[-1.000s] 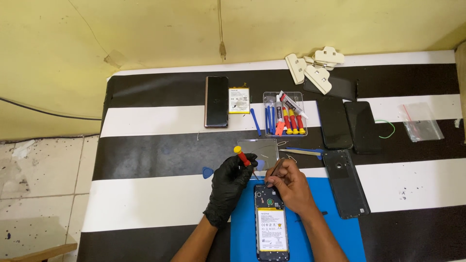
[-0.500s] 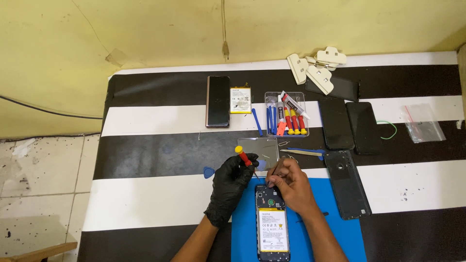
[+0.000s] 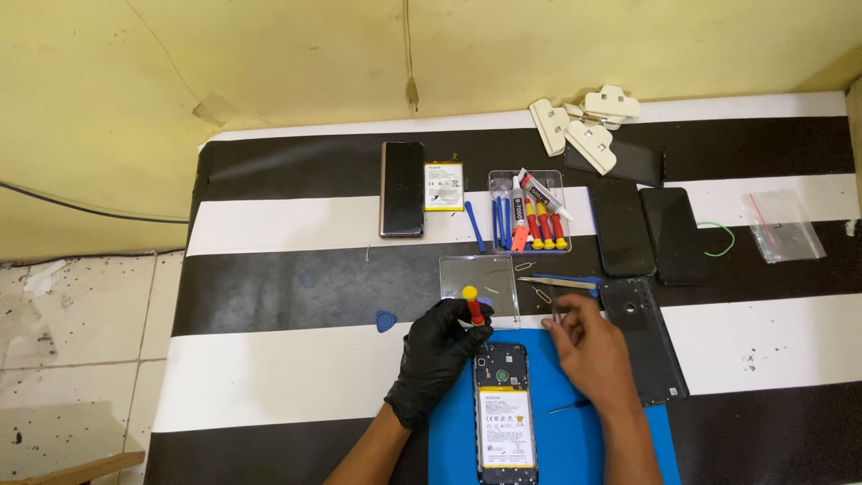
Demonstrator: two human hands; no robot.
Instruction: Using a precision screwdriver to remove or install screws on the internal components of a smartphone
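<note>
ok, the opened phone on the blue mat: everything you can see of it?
The phone lies flat, back cover off, lengthwise on the blue mat at the table's near edge. A dark frame surrounds a yellow-and-white labelled battery, with dark circuit parts and a round piece above. Its bottom end runs out of view. The gloved left hand, holding a red screwdriver, rests at its top left corner.

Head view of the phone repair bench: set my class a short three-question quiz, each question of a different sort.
1. True or false: the left hand wears a black glove.
2. What does the left hand hold? A) tweezers B) red screwdriver with a yellow cap C) glue tube
3. Fill in: the opened phone lies on a ____ mat.

Key: 1 true; 2 B; 3 blue. The bare right hand is beside the phone's top end, fingers pinched; whether they hold anything is too small to tell.
</note>
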